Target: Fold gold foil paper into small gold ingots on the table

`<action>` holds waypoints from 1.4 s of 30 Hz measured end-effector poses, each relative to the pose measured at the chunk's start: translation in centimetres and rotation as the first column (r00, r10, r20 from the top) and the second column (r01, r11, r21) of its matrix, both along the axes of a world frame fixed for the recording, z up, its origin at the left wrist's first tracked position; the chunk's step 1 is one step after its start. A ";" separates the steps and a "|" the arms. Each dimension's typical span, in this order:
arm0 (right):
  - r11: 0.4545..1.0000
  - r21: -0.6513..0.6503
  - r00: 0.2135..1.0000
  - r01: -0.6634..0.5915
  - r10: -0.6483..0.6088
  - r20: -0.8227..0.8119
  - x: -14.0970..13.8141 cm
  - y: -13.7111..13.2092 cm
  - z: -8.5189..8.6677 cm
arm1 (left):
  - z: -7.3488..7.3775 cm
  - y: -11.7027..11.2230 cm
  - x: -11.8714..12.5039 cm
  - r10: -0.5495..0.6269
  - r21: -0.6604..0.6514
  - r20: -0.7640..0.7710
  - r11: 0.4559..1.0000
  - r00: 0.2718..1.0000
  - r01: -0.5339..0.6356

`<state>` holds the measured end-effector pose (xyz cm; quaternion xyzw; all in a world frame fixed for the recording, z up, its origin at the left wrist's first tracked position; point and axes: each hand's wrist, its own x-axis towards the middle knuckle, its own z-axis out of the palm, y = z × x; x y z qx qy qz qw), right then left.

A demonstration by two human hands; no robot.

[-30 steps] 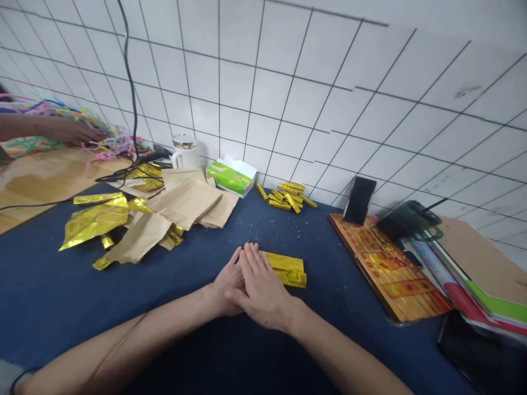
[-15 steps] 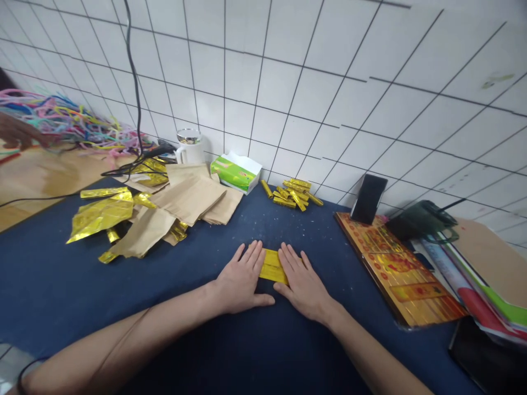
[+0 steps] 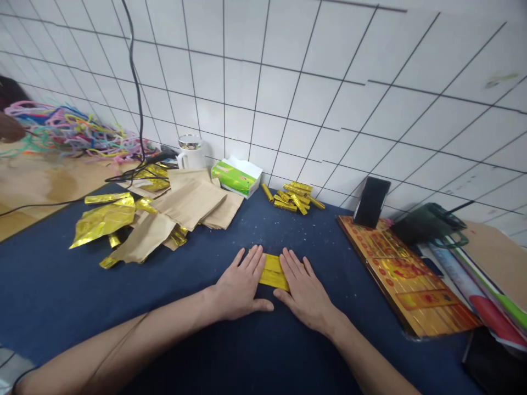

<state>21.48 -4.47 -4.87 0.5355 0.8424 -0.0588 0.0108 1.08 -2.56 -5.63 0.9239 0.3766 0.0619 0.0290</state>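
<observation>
A folded piece of gold foil paper (image 3: 273, 271) lies on the dark blue tablecloth (image 3: 61, 296) in front of me. My left hand (image 3: 241, 285) lies flat on its left end, fingers stretched out. My right hand (image 3: 304, 291) presses flat on its right end, fingers spread too. Only the middle strip of the foil shows between the two hands. Neither hand grips anything.
Loose gold foil sheets (image 3: 101, 219) and brown paper sheets (image 3: 187, 206) lie at the left. A small heap of folded gold pieces (image 3: 294, 196), a green tissue box (image 3: 236, 176) and a white mug (image 3: 190, 153) stand by the tiled wall. A gold printed stack (image 3: 405, 274), a phone (image 3: 370, 202) and folders sit right. Another person's hand (image 3: 10, 129) is by coloured strips far left.
One second ago my hands overlapped on the foil's left end; they slid apart and now press flat on either end. The other person's hand drew back to the left.
</observation>
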 end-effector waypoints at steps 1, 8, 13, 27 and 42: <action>1.000 -0.001 1.000 0.002 -0.002 -0.001 0.0 0.0 0.0 | 0.0 0.0 0.0 -0.003 0.001 -0.005 1.000 1.000 0.003; 1.000 -0.004 1.000 -0.019 0.019 -0.002 0.0 -0.8 0.2 | 1.0 0.6 -0.4 -0.087 -0.038 -0.060 0.996 0.994 0.085; 1.000 0.014 1.000 -0.007 0.006 0.024 0.8 -2.7 0.0 | 1.9 1.9 -0.7 -0.185 -0.105 -0.094 0.979 0.978 0.175; 0.972 0.213 0.991 -0.102 0.080 0.109 0.8 -7.8 -0.5 | 2.6 5.1 -0.3 -0.297 -0.266 -0.029 0.923 0.954 0.279; 0.818 0.485 0.949 -0.311 0.242 0.200 -0.8 -9.2 -0.1 | 3.2 4.1 2.2 -0.186 0.172 -0.053 0.966 0.981 0.192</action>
